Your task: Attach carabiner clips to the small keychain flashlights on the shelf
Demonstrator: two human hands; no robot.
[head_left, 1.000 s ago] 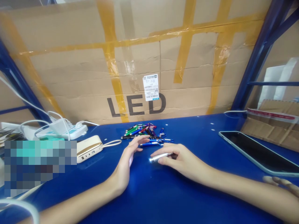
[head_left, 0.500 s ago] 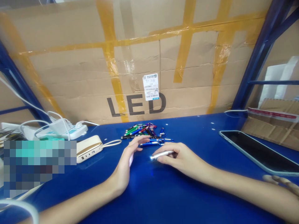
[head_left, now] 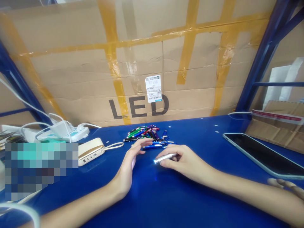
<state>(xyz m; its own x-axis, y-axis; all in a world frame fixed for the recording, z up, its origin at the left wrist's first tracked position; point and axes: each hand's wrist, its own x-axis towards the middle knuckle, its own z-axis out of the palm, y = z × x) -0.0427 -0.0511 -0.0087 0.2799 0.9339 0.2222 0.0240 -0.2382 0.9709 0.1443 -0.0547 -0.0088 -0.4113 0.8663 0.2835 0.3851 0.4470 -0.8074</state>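
Note:
A small silver flashlight (head_left: 165, 157) is held between the thumb and fingers of my right hand (head_left: 182, 158). Its left end glows bluish white, and a faint blue reflection shows on the blue tabletop (head_left: 161, 202) below. My left hand (head_left: 133, 158) stands on edge to the left of the light, palm facing it, fingers stretched out and holding nothing. Just beyond my fingers lies a loose pile of small flashlights (head_left: 144, 133) in green, blue, red, purple and black, several with clips. A blue flashlight (head_left: 153, 146) lies at the near side of the pile, partly behind my left fingertips.
To the left sit a cream power bank (head_left: 91, 151) with a strap and a white power strip (head_left: 78, 134) with cables. A phone (head_left: 261, 153) lies at right, near a cardboard box (head_left: 273, 126). A large taped carton (head_left: 201, 79) marked LED stands behind.
The flashlight's lit end has shifted very slightly to the right. Both hands are otherwise in almost the same place, and the pile looks unchanged.

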